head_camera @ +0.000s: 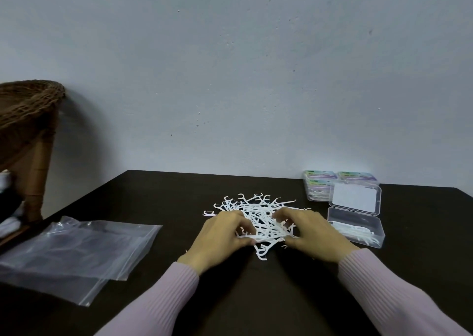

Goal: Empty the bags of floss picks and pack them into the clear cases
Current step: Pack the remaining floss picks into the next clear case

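I see the loose pile of white floss picks (258, 215) mid-table on the dark table (230, 297), tangled, spread toward the far edge. Both hands are in the near side of the pile. Left hand (220, 236) has its fingers curled inward around a clump of picks, thumb side facing the right hand. Right hand (307, 233) is the same, fingers curled and pinching picks at the pile's right edge. The two hands are close together with a bundle of picks between them; a few strays lie on the table just in front of them. Pale pink ribbed sleeves (384, 289) on both arms. Right of the pile, just beside the right hand: an open clear case (358, 223), lid (354, 198) hinged up and back, base partly filled with picks lying roughly parallel. Behind it, by the table's far edge, are closed cases (320, 184) with coloured labels, touching each other; I count three, picks visible inside at least one. Left of the pile, well apart: empty clear zip bags (76, 253) lying flat, overlapping. Far left, off the table: a wicker chair (28, 120) against the grey wall (230, 67).
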A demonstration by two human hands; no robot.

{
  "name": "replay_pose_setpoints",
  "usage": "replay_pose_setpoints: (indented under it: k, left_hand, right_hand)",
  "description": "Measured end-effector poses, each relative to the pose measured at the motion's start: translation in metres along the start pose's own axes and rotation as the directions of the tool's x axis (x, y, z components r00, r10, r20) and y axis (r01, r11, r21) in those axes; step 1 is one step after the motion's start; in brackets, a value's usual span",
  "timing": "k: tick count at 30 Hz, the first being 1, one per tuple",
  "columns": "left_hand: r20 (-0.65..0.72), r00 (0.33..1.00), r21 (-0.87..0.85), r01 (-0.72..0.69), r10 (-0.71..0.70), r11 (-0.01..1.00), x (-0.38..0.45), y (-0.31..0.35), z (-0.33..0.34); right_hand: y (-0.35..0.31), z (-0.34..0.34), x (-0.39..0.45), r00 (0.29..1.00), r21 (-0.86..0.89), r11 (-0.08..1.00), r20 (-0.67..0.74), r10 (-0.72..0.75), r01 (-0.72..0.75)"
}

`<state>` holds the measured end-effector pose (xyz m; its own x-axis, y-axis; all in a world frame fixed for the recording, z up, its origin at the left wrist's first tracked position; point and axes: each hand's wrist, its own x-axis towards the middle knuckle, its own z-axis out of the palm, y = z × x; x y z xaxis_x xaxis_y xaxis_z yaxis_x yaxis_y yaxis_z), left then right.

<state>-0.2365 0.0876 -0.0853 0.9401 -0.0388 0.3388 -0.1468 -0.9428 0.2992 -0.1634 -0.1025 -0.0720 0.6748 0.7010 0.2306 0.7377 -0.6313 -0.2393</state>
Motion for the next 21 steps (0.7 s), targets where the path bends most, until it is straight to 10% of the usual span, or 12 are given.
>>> replay_pose_setpoints:
  k: [8, 21]
  left_hand:
    - [-0.055, 0.998, -0.054, -0.033, 0.03, 0.998, 0.001, -0.001, 0.0]
    - [-0.144, 0.99, -0.161, -0.029, 0.005, 0.986, -0.004, 0.01, -0.006]
  right_hand:
    - [0.01, -0.005, -0.002, 0.98, -0.116, 0.989, 0.166, 0.105, -0.086]
    - [0.002, -0.007, -0.008, 1.0, -0.25, 0.968, 0.019, -0.022, 0.026]
